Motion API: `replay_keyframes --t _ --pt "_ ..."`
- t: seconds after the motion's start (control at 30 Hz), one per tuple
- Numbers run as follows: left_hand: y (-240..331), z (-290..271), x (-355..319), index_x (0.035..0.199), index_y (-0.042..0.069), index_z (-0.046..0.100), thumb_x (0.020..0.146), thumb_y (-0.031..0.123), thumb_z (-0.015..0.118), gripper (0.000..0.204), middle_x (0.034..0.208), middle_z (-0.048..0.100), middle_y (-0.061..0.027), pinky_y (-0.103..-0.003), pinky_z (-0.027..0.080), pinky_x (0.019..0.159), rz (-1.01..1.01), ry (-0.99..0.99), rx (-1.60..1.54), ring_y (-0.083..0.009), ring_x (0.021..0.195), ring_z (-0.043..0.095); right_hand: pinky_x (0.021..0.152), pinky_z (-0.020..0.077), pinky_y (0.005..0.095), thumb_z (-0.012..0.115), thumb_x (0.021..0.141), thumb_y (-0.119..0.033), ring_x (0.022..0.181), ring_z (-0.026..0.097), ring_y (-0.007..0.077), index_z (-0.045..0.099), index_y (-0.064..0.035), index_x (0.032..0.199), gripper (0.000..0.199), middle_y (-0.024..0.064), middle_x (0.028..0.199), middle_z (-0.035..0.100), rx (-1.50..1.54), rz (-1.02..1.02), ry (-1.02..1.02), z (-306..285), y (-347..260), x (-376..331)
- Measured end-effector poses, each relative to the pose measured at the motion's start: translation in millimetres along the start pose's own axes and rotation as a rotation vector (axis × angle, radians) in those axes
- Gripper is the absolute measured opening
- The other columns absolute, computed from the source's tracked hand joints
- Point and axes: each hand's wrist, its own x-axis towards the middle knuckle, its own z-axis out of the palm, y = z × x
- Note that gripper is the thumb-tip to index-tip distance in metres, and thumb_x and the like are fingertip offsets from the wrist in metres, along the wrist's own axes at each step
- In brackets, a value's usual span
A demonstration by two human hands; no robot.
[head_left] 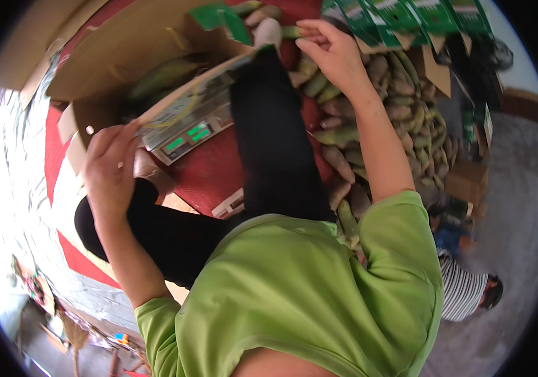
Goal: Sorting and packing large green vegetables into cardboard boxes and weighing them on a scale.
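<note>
At the near corner of a big open cardboard box (149,47), my left hand (110,171) is closed with its fingers at the box edge. A few long green vegetables (162,78) lie inside the box, partly in shadow. Under its near side sits a digital scale (184,139) with a lit green display. My right hand (335,55) reaches forward past my leg, thumb and fingers closed around the end of a green radish (291,31). Just beyond and right of it spreads a heap of green and pinkish radishes (401,113).
Green printed cartons (407,19) stand at the far right. A red mat (209,179) lies under the scale. My black-trousered leg (275,138) extends between box and heap. At the lower right is another person (464,289) in a striped top, beside small brown boxes (467,182).
</note>
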Motion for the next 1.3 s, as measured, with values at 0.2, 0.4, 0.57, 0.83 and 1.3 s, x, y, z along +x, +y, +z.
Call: replay_keyframes --t 0.2,0.4,0.57,0.83,1.3 --pt "-4.7 8.5 3.4 0.104 0.002 0.07 0.082 -0.003 0.065 0.023 0.091 0.064 -0.0093 -0.03 0.048 0.074 0.067 0.021 0.012 -0.0216 0.082 0.061 0.081 0.0511 0.0337 0.066 0.082 -0.015 0.092 0.067 0.0242 0.063 -0.0043 0.114 0.034 0.0139 0.099 0.069 -0.26 0.473 0.002 -38.9 135.8 -148.3" --pt "-20.8 9.8 1.0 0.106 0.002 0.07 0.087 0.0 0.061 0.021 0.092 0.067 -0.0092 -0.033 0.049 0.083 0.035 0.009 0.106 -0.0213 0.086 0.063 0.078 0.0519 0.0405 0.067 0.078 -0.022 0.09 0.065 0.0345 0.067 -0.0062 0.101 0.028 0.0187 0.092 0.068 -0.497 0.729 -0.092 -16.4 220.9 -303.9" --pt "-31.6 11.7 2.4 0.107 0.0 0.069 0.093 0.004 0.056 0.019 0.097 0.069 -0.0088 -0.029 0.052 0.072 0.039 0.016 0.1 -0.018 0.084 0.065 0.079 0.0513 0.0413 0.067 0.074 -0.024 0.085 0.066 0.0344 0.068 -0.0072 0.094 0.027 0.0151 0.088 0.069 -0.409 1.008 -0.273 3.9 247.4 -411.3" --pt "-38.6 11.9 2.7 0.107 0.0 0.068 0.095 0.007 0.054 0.02 0.098 0.069 -0.0089 -0.029 0.052 0.069 0.105 0.06 0.199 -0.0184 0.084 0.065 0.085 0.0496 0.0403 0.072 0.071 -0.031 0.099 0.063 0.0354 0.065 -0.0032 0.102 0.042 0.0186 0.1 0.067 -0.371 1.327 0.017 21.6 238.7 -438.0" --pt "-2.6 14.3 1.8 0.091 0.002 0.071 0.075 0.005 0.072 0.016 0.076 0.063 -0.0083 -0.032 0.048 0.062 0.107 0.158 0.248 -0.0231 0.068 0.061 0.088 0.0508 0.0386 0.082 0.056 -0.023 0.105 0.062 0.0332 0.058 0.001 0.114 0.067 0.0216 0.111 0.063 -0.213 1.428 0.233 62.3 307.4 -440.3"
